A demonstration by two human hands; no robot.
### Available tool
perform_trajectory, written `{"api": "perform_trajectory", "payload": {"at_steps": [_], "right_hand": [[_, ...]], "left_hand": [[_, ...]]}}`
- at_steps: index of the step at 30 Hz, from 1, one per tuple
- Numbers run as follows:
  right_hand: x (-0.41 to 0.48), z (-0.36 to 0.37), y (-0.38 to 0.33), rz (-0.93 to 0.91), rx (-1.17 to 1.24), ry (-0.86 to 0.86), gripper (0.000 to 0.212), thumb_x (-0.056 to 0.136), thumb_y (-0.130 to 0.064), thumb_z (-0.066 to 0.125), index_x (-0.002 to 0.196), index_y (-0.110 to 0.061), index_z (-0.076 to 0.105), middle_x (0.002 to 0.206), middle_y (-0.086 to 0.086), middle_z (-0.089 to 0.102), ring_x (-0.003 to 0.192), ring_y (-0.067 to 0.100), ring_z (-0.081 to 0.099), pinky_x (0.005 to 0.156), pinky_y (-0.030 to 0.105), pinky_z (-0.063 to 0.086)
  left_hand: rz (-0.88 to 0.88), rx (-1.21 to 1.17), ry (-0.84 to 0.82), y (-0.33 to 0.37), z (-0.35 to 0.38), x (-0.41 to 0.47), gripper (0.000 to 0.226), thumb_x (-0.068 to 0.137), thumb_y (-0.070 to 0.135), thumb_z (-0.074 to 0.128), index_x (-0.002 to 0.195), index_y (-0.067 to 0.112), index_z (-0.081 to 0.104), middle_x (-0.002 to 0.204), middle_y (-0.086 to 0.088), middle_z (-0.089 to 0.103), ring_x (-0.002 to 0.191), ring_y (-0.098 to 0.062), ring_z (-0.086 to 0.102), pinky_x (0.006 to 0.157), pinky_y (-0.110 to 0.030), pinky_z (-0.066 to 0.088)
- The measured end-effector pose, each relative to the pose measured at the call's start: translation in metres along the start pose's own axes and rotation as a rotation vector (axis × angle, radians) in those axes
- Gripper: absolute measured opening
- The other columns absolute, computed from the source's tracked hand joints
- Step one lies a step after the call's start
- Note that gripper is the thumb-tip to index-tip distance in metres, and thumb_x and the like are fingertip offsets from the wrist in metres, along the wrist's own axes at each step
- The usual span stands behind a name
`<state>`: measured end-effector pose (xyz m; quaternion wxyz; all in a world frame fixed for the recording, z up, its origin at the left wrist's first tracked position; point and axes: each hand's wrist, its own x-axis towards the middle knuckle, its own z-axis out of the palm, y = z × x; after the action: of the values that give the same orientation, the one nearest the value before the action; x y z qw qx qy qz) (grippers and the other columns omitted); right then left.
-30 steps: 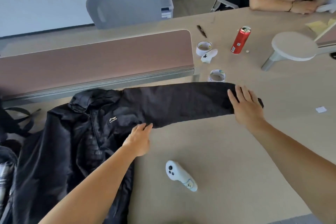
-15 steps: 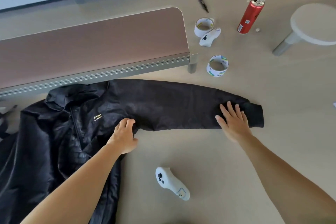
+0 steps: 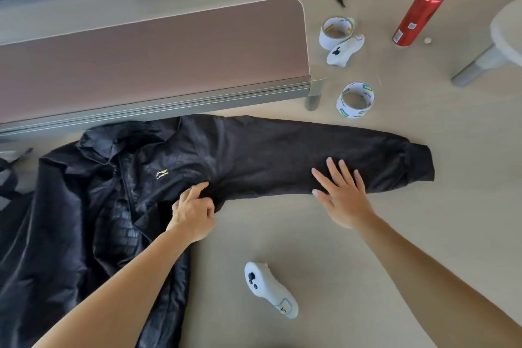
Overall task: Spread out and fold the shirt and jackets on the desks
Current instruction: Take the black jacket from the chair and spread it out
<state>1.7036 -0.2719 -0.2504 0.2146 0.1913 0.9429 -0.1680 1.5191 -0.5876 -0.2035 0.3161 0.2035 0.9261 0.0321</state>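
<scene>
Had the black jacket (image 3: 70, 220) laid on the desk (image 3: 423, 206), left hand (image 3: 195, 212) pinching the armpit fabric, right hand (image 3: 341, 195) flat and spread on the sleeve (image 3: 282, 158), and figured anchoring the armpit while sweeping wrinkles out toward the cuff (image 3: 421, 161) would work best.

Black shiny fabric jacket (image 3: 84, 206): lies on beige tabletop (image 3: 367, 257), one sleeve (image 3: 282, 155) stretched rightward.
Left hand (image 3: 192, 215): fingers (image 3: 199, 189) curled, pinching underarm fabric.
Right hand (image 3: 343, 195): flat, palm pressing sleeve.
</scene>
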Motion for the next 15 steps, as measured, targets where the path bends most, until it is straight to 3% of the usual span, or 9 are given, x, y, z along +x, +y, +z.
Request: {"api": "perform_trajectory", "payload": {"at_steps": [2, 5, 9, 11, 13, 15], "right_hand": [[0.0, -0.004, 0.018, 0.053, -0.013, -0.003, 0.061, 0.097, -0.063, 0.003, 0.155, -0.048, 0.001, 0.166, -0.011, -0.017, 0.152, 0.019, -0.02, 0.122, 0.046, -0.008], [0.012, -0.025, 0.045, 0.138, 0.013, -0.066, 0.054, 0.103, -0.053, 0.01, 0.156, -0.048, 0.001, 0.165, -0.01, -0.018, 0.151, 0.017, -0.02, 0.122, 0.045, -0.009], [0.03, -0.052, 0.041, 0.288, 0.044, -0.036, 0.053, 0.104, -0.052, 0.013, 0.156, -0.043, 0.02, 0.168, 0.001, -0.001, 0.154, 0.025, -0.007, 0.122, 0.053, -0.004], [0.033, -0.054, 0.011, 0.373, 0.023, 0.03, 0.057, 0.104, -0.055, 0.018, 0.154, -0.032, 0.033, 0.167, 0.009, 0.008, 0.153, 0.03, -0.002, 0.122, 0.054, -0.001], [0.027, -0.05, -0.036, 0.322, 0.061, 0.095, 0.056, 0.103, -0.055, 0.027, 0.147, -0.024, 0.043, 0.165, 0.012, 0.013, 0.152, 0.031, 0.003, 0.12, 0.052, 0.004], [0.012, -0.037, -0.09, 0.134, 0.107, 0.135, 0.049, 0.103, -0.052, 0.035, 0.141, -0.024, 0.05, 0.162, 0.009, 0.02, 0.149, 0.03, 0.012, 0.118, 0.05, 0.01]], "left_hand": [[-0.014, -0.003, 0.061, -0.013, -0.002, -0.007, 0.021, 0.085, 0.009, 0.057, 0.079, 0.028, 0.058, 0.153, 0.012, 0.029, 0.142, -0.022, 0.016, 0.115, -0.045, 0.017], [-0.113, -0.048, 0.164, -0.032, -0.001, -0.021, 0.007, 0.087, 0.024, 0.062, 0.086, 0.026, 0.056, 0.139, 0.003, 0.039, 0.129, -0.03, 0.029, 0.109, -0.044, 0.029], [-0.319, 0.011, 0.155, -0.042, 0.008, -0.043, 0.035, 0.086, 0.049, 0.066, 0.103, 0.02, 0.059, 0.138, -0.01, 0.038, 0.128, -0.037, 0.033, 0.109, -0.045, 0.033], [-0.407, 0.078, 0.148, -0.041, 0.011, -0.054, 0.055, 0.084, 0.054, 0.067, 0.119, 0.016, 0.049, 0.137, -0.015, 0.038, 0.128, -0.038, 0.035, 0.107, -0.046, 0.034], [-0.516, 0.112, 0.135, -0.043, 0.008, -0.064, 0.072, 0.079, 0.057, 0.07, 0.127, 0.016, 0.035, 0.136, -0.016, 0.035, 0.127, -0.037, 0.036, 0.103, -0.047, 0.036], [-0.615, 0.051, 0.087, -0.051, 0.003, -0.074, 0.08, 0.076, 0.047, 0.075, 0.129, 0.019, 0.023, 0.132, -0.015, 0.028, 0.12, -0.036, 0.038, 0.095, -0.047, 0.041]]}}
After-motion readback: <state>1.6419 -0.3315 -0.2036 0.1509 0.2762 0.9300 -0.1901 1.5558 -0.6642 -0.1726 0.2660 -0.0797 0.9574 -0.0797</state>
